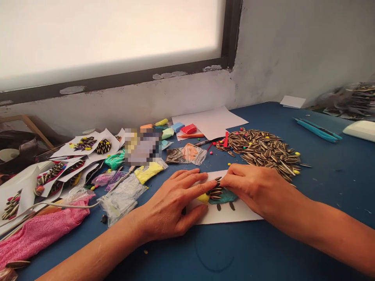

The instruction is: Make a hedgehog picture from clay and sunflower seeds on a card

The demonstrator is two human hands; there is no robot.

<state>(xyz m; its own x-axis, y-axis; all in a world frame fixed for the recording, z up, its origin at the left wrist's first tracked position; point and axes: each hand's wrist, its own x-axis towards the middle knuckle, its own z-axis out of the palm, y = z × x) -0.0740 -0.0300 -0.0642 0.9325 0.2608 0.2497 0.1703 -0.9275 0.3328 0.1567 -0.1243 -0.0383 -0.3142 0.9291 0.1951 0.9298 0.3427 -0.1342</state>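
Note:
A white card (234,214) lies on the blue table, bearing a teal clay shape (225,196) with a yellow clay part (203,198) at its left. Striped sunflower seeds (216,191) are set in rows in the teal clay, and two dark marks sit below it. My left hand (175,205) rests flat on the card's left side, fingers spread, index fingertip by the seeds. From the right, my right hand (258,191) is closed in a pinch against the seeds and clay. Whatever its fingertips hold is hidden behind the hand.
A heap of sunflower seeds (263,150) with small coloured balls lies beyond my right hand. Blue tweezers (318,130) are farther right. Clay packets (150,171), seed-decorated cards (84,144) and a pink mesh cloth (52,226) crowd the left. White paper (211,121) lies near the wall.

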